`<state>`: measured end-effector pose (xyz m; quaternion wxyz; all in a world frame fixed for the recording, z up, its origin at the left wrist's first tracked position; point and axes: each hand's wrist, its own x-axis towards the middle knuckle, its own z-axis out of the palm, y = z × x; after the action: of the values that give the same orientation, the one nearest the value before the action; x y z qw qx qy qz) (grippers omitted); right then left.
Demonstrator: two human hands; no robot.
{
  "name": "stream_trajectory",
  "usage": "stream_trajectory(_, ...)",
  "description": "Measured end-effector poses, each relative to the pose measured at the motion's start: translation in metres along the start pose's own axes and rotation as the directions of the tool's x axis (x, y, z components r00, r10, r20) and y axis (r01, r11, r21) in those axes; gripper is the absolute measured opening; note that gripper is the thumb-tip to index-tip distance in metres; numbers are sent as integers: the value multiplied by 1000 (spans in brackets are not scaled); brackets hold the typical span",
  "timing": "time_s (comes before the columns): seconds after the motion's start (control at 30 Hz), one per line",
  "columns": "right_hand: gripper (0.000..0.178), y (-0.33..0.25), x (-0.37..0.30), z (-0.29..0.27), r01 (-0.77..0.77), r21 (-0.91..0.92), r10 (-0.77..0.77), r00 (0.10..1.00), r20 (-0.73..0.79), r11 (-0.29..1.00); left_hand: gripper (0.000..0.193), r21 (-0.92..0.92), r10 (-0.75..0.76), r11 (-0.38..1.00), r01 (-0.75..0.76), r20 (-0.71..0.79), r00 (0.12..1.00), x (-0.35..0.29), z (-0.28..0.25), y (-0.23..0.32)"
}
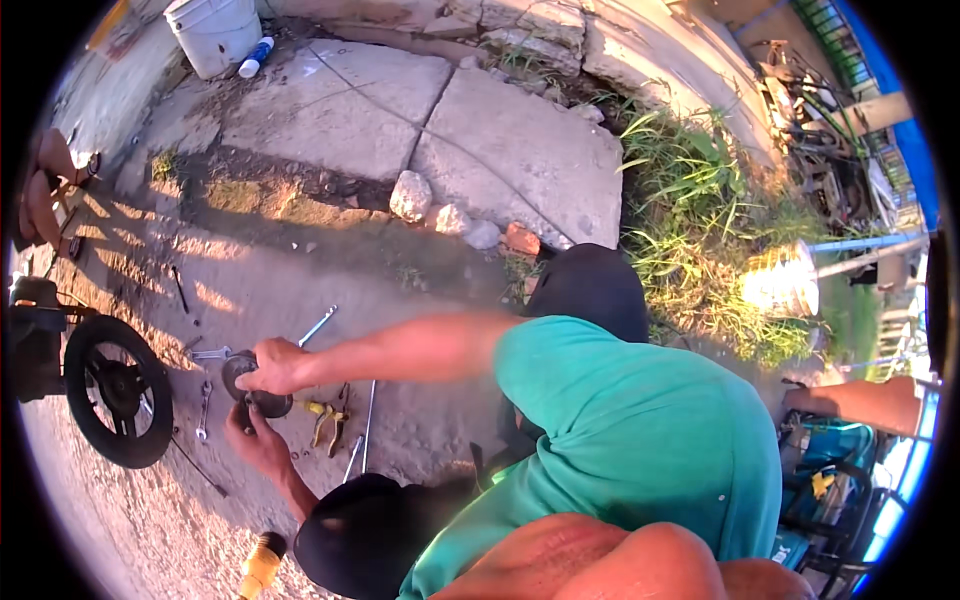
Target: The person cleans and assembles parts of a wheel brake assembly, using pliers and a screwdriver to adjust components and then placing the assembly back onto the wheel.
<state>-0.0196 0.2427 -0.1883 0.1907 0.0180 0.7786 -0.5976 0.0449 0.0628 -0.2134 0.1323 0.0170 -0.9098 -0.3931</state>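
A dark, round, dish-like metal part (272,403) rests low over the dirt ground at left, between my two hands. My right hand (275,367) reaches across from the green sleeve, its fingers bent and closed over the part's upper side. Below it, my left hand (257,440) holds the lower rim, thumb and fingers closed there; any small piece between them is too small to make out. Close by lie a combination wrench (204,412), another wrench (212,353) and yellow-handled pliers (322,425). A long metal rod (370,425) lies beside my knee.
A black spoked wheel (118,392) stands at left. Another shiny tool (319,326) lies beyond my right hand. A yellow-and-black object (262,565) is near the lower edge. Concrete slabs (520,150), a white bucket (210,38) and a person's legs (48,190) are farther off.
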Motion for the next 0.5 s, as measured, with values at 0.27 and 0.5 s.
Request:
stream_trajectory(0.27,50,-10,18,2,39,-19,-39,999,-10,999,26,28,88,996,-87,-32,996,20,-18,5)
stream_trajectory(0.5,56,-11,23,17,64,25,-65,998,21,998,26,-52,-152,987,152,-12,988,14,-18,-16)
